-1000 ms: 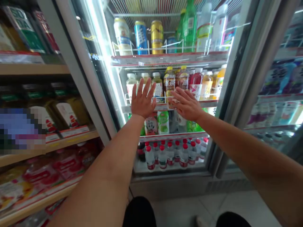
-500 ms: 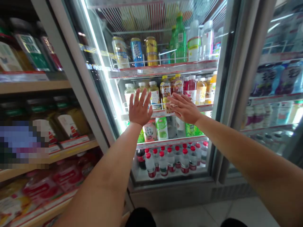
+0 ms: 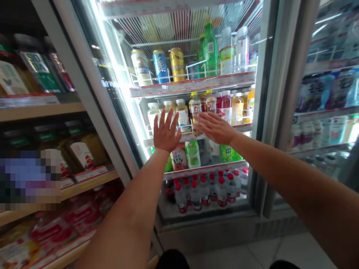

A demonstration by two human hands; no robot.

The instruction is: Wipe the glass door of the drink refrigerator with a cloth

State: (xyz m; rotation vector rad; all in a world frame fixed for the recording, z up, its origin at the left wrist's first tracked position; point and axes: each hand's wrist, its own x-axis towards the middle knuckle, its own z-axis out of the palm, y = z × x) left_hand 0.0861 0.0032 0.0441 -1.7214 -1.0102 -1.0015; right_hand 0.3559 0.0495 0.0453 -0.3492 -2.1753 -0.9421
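Hands, left (image 3: 165, 133) and right (image 3: 215, 128), press flat, fingers spread and empty, on lit glass cooler door (image 3: 179, 194)

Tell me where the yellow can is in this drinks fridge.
In the head view the yellow can stands on the fridge's top stocked shelf, left of centre, just right of the blue can and above the left hand.

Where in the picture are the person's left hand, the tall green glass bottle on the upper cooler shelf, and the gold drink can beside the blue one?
left hand (image 3: 166, 131): head view, back of the hand.
tall green glass bottle (image 3: 210, 48): head view, mid-body near the label.
gold drink can (image 3: 177, 64): head view, middle of its side.
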